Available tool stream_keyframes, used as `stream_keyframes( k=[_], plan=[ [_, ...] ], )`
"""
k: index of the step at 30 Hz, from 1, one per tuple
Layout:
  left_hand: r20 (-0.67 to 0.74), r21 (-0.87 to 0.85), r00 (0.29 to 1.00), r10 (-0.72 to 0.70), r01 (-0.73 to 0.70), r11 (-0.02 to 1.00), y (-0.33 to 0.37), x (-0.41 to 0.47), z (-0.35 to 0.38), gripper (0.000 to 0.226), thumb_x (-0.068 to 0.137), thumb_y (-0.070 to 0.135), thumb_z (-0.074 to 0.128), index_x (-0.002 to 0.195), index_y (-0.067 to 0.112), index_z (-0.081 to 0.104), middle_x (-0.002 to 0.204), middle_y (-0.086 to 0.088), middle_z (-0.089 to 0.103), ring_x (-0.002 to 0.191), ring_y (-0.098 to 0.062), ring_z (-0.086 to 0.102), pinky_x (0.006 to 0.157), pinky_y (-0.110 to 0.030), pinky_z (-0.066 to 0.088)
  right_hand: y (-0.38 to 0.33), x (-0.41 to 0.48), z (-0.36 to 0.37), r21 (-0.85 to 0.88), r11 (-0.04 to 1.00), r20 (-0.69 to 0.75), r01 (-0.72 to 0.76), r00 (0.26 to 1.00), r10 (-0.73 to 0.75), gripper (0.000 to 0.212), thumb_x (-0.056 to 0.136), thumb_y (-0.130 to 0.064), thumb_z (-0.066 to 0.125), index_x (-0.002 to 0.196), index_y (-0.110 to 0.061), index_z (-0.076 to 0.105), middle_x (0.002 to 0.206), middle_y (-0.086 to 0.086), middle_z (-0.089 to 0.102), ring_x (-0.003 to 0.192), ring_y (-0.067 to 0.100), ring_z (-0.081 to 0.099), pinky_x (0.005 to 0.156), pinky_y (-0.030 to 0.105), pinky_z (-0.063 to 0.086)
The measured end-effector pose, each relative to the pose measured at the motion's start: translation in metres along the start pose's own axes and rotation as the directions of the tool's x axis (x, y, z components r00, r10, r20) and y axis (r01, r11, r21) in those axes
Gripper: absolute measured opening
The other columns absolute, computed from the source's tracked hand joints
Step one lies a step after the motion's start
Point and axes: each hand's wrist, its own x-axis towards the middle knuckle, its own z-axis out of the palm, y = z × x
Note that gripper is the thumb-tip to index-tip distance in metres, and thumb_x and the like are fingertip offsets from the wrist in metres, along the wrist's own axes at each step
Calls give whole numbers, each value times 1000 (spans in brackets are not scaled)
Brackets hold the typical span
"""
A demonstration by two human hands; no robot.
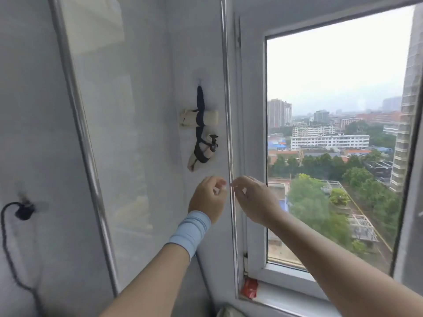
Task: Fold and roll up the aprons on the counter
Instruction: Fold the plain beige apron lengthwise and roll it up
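Forearms reach up, left hand (207,197) and right hand (254,197) nearly meeting, fingertips pinched; around what, cannot tell. Just above, at the window-side edge of the wall (148,110), a dark strap (200,97) carries the upper apron roll (211,117), lying level, and the lower apron roll (201,151), tilted, its top end toward the window (332,88). Rolling looks done; next probably calls for fastening the tie.

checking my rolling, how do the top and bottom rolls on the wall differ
The top roll lies level; the bottom roll hangs slanted. The strap crosses the top roll once, but wraps the bottom roll in several turns. Both are cream and hang on that one dark strap.
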Motion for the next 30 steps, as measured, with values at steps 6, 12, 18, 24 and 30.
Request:
stream_keyframes(
  k=[6, 12, 18, 24, 30],
  plan=[
    [356, 138, 901, -248, 212, 968, -29, -118, 77, 14, 90, 28, 54, 101, 30, 63, 101, 9, 66, 86, -12, 59, 81, -26, 49, 72, -124, 46, -37, 985, 270, -168, 947, 172, 24, 95, -27, 49, 108, -29, 69, 108, -8, 69, 100, 16, 62, 77, 30, 45],
    [604, 319, 646, -466, 340, 885, -68, -246, 139, 24, 88, 27, 55, 110, 29, 63, 108, 8, 67, 97, -16, 61, 87, -25, 48, 139, -262, 108, -157, 960, 643, -233, 714, 279, 30, 92, -25, 47, 112, -28, 68, 118, -1, 68, 109, 24, 62, 87, 33, 51],
    [708, 501, 374, -598, 330, 800, -102, -351, 174, 42, 88, 28, 52, 131, 28, 54, 134, 3, 56, 119, -19, 54, 104, -35, 43, 162, -385, 159, -294, 922, 833, -252, 407, 376, 40, 97, -28, 47, 136, -23, 53, 139, 6, 52, 128, 26, 49, 100, 34, 43],
    [748, 622, 208, -630, 111, 775, -138, -414, 192, 58, 89, 35, 52, 145, 27, 37, 152, 1, 33, 139, -24, 30, 113, -40, 29, 168, -471, 186, -455, 837, 830, -305, 194, 522, 64, 97, -58, 34, 153, -45, 6, 164, 0, -9, 151, 23, -6, 107, 65, 22],
    [782, 613, 99, -616, 61, 788, -165, -440, 196, 69, 88, 31, 52, 150, 25, 24, 162, -1, 9, 147, -25, 12, 119, -43, 17, 212, -494, 159, -590, 776, 740, -222, 236, 630, 61, 97, -56, 33, 153, -43, 10, 164, -2, -18, 151, 19, -13, 108, 73, 7]
  ],
)
